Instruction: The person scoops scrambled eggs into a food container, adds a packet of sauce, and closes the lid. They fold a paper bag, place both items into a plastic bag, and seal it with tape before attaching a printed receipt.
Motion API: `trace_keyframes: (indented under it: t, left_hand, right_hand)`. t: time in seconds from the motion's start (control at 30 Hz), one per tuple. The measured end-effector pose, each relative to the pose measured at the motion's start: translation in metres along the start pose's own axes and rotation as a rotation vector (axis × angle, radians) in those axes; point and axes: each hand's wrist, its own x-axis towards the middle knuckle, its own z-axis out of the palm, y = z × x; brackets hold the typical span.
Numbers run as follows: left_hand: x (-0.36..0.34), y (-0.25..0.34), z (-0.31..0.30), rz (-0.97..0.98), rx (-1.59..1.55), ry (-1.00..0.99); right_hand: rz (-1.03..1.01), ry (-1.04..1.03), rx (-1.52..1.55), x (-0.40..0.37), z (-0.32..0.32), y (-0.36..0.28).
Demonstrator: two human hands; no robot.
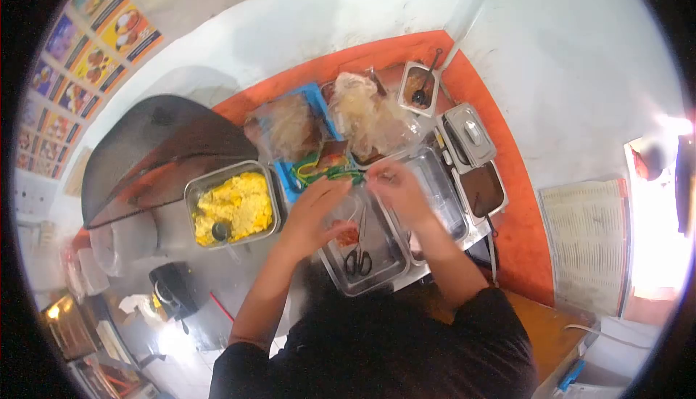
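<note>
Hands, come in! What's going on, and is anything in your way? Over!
Left hand and right hand at green packet, grip unclear. Nothing visibly blocking; scissors lie in tray. Over.

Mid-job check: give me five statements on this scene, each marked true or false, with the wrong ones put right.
1. The left hand and right hand are near the green packet. True.
2. Black-handled scissors lie in a tray. True.
3. The yellow food is right of both hands. False: it is left of them.
4. The left hand grips the scissors' handles. False: neither hand is on them.
5. A black ladle rests in a small container. True.
</note>
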Motion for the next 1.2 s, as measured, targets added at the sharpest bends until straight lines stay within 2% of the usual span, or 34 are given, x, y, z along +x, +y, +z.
trace_keyframes:
  t: [0.07, 0.1, 0.13, 0.2, 0.3, 0.33, 0.43, 0.53, 0.63, 0.73, 0.83, 0.93, 1.03, 1.2]
  left_hand:
    - [0.000, -0.001, 0.000, -0.100, 0.019, 0.038]
    - [0.000, -0.003, 0.000, -0.150, 0.030, 0.057]
    - [0.000, -0.005, 0.001, -0.155, 0.012, 0.045]
    - [0.000, -0.011, 0.004, -0.161, -0.020, 0.020]
    - [0.009, -0.006, 0.008, -0.152, -0.037, 0.011]
    - [0.009, -0.008, 0.010, -0.174, -0.055, -0.011]
    - [0.011, -0.016, 0.013, -0.235, -0.078, -0.047]
    - [0.014, -0.019, 0.010, -0.265, -0.037, -0.043]
    - [0.010, -0.026, 0.009, -0.322, -0.032, -0.038]
    - [0.005, -0.031, 0.008, -0.370, -0.052, -0.019]
    - [0.003, -0.033, 0.013, -0.372, -0.063, -0.011]
    - [0.003, -0.030, 0.016, -0.367, -0.078, -0.040]
    - [0.005, -0.024, 0.019, -0.350, -0.079, -0.063]
    - [0.000, -0.022, 0.023, -0.325, -0.100, -0.041]
  right_hand:
    - [-0.049, 0.327, -0.045, 0.052, -0.043, -0.018]
    - [-0.193, 0.549, -0.143, 0.107, -0.080, 0.008]
    - [-0.250, 0.633, -0.228, 0.156, -0.121, 0.019]
    - [-0.088, 0.786, -0.653, 0.226, -0.175, 0.021]
    - [0.140, 0.727, -0.919, 0.290, -0.218, 0.028]
    - [0.205, 0.782, -0.953, 0.293, -0.209, 0.019]
    - [0.195, 0.767, -0.942, 0.320, -0.220, 0.032]
    - [0.039, 0.798, -0.864, 0.331, -0.229, 0.043]
    - [-0.083, 0.591, -0.540, 0.308, -0.236, 0.028]
    - [-0.096, 0.471, -0.682, 0.259, -0.227, 0.000]
    - [-0.259, 0.354, -0.623, 0.215, -0.217, -0.012]
    - [-0.204, 0.343, -0.593, 0.181, -0.201, -0.023]
    - [-0.256, 0.294, -0.460, 0.168, -0.195, -0.004]
    - [-0.270, 0.303, -0.489, 0.156, -0.198, 0.013]
